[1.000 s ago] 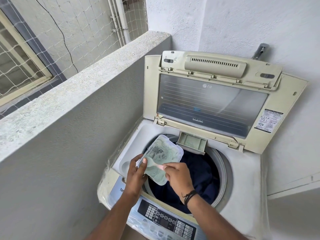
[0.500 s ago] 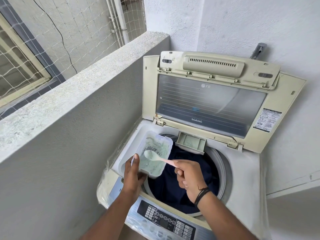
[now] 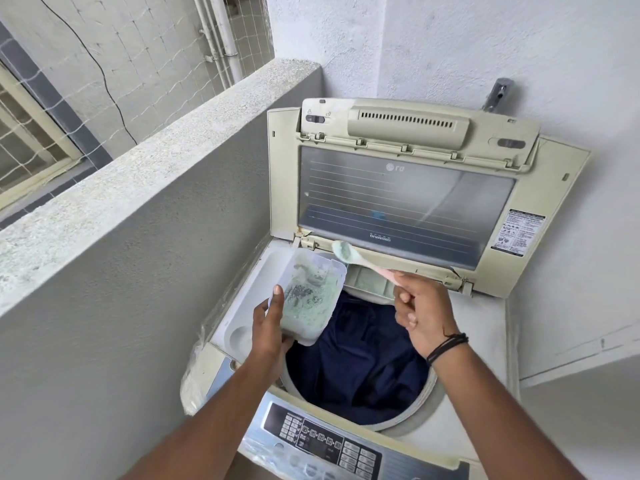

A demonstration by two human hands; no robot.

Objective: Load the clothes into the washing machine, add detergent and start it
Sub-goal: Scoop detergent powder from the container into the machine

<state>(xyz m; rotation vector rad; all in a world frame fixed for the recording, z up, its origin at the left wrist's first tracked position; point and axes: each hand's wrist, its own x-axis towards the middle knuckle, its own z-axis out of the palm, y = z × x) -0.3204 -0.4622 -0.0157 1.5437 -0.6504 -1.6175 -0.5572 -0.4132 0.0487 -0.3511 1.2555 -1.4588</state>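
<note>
Nearest the camera, along the washer's front edge, sits the control panel (image 3: 322, 441), its buttons untouched by either hand; I judge the start step not yet done. Just beyond it the round drum opening holds the dark navy clothes (image 3: 360, 362), so I take loading to be finished, or nearly so. Over the left rim of the opening my left hand (image 3: 268, 332) grips the clear detergent tub (image 3: 313, 294) from below and at its side, thumb laid along the near wall; the tub is tilted toward me and shows pale green powder with darker specks inside. To the right, above the clothes, my right hand (image 3: 420, 313) pinches the pink handle of the spoon (image 3: 353, 258), fingers curled round it. The spoon's bowl, heaped with green powder, is lifted clear of the tub and hangs near the small dispenser tray (image 3: 369, 284) at the back rim (whether powder already lies in that tray I cannot tell for certain, though its floor looks greenish). Behind stands the raised lid (image 3: 405, 202), open against the white wall. Remaining, in my judgement: tip the powder in, put the tub aside, lower the lid, press start.
</note>
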